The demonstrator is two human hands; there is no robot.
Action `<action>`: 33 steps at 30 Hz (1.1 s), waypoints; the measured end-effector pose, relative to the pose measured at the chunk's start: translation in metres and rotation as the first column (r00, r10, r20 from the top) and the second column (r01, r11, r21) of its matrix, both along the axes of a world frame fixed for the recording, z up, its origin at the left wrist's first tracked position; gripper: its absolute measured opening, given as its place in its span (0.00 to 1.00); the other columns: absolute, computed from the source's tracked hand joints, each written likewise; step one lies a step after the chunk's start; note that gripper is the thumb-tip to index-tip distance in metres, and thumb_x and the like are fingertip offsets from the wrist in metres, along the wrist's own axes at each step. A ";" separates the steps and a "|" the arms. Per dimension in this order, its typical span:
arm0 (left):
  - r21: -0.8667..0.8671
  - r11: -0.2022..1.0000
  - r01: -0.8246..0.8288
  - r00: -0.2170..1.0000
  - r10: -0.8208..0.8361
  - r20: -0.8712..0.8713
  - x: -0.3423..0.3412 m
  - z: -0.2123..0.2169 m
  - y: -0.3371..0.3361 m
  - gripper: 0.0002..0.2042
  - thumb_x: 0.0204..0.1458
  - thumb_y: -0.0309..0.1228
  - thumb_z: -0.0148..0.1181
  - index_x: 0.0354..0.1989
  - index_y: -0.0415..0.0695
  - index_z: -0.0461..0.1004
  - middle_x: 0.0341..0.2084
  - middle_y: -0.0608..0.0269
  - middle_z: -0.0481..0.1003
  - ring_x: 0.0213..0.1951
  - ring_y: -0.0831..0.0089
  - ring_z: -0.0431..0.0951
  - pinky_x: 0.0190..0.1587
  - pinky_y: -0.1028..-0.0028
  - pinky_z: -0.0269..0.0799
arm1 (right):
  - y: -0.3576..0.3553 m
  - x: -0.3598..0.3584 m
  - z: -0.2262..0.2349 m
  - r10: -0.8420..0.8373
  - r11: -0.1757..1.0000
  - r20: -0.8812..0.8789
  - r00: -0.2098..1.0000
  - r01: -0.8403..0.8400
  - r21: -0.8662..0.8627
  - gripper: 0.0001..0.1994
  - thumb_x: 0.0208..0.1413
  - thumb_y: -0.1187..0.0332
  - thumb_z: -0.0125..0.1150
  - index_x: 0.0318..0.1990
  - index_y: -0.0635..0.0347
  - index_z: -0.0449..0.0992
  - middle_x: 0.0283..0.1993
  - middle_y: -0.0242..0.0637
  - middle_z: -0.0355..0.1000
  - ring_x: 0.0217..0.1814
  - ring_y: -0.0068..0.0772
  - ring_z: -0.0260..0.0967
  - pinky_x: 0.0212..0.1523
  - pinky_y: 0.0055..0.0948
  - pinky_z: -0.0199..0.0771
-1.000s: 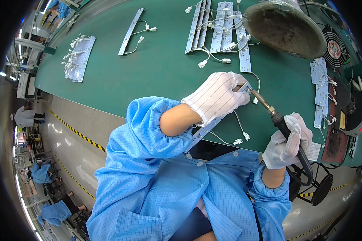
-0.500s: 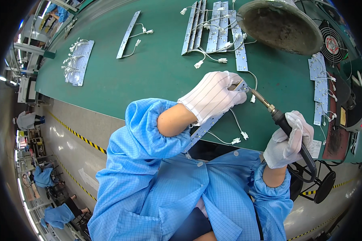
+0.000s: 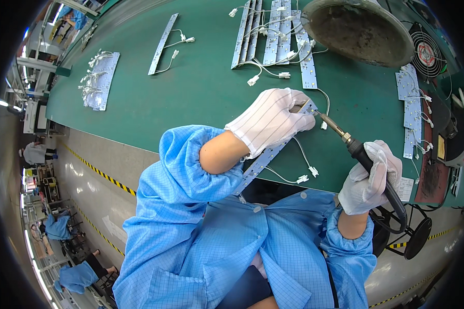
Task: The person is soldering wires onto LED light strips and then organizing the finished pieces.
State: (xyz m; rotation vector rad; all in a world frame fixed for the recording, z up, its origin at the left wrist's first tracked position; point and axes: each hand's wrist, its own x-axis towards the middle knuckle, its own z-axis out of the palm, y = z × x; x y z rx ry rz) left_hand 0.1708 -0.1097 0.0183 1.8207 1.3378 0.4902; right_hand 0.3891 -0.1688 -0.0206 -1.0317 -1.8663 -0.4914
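Observation:
A white striped glove covers my left hand [image 3: 273, 119], closed around the upper part of a narrow LED strip board [image 3: 265, 164]. The board slants from my body up to the right, and white wires with plugs [image 3: 302, 178] hang off its right side. Also gloved, my right hand [image 3: 372, 177] grips the black handle of a soldering iron [image 3: 367, 160]. The iron's tip points up-left and meets the board's upper end beside my left fingertips; whether it touches the surface is too small to tell.
Several wired LED strips [image 3: 277, 36] lie at the table's far side, with another strip [image 3: 163, 45] and a bunched group [image 3: 102, 82] leftward. A wide fume hood mouth [image 3: 357, 35] hangs far right, near a round fan [image 3: 426, 53]. More boards [image 3: 411, 110] lie by a soldering stand [image 3: 441, 147].
Both hands, the board and the iron keep nearly the same pose. The view has shifted very slightly.

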 end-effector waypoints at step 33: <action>0.403 0.915 -0.010 0.927 0.159 -0.338 -0.020 0.013 -0.056 0.25 0.44 0.38 0.67 0.48 0.42 0.63 0.25 0.53 0.73 0.28 0.52 0.76 0.32 0.62 0.73 | 0.006 0.001 -0.003 -0.054 0.997 -0.036 0.998 0.056 0.053 0.18 0.53 0.84 0.55 0.50 0.61 0.61 0.38 0.44 0.69 0.33 0.36 0.72 0.30 0.29 0.77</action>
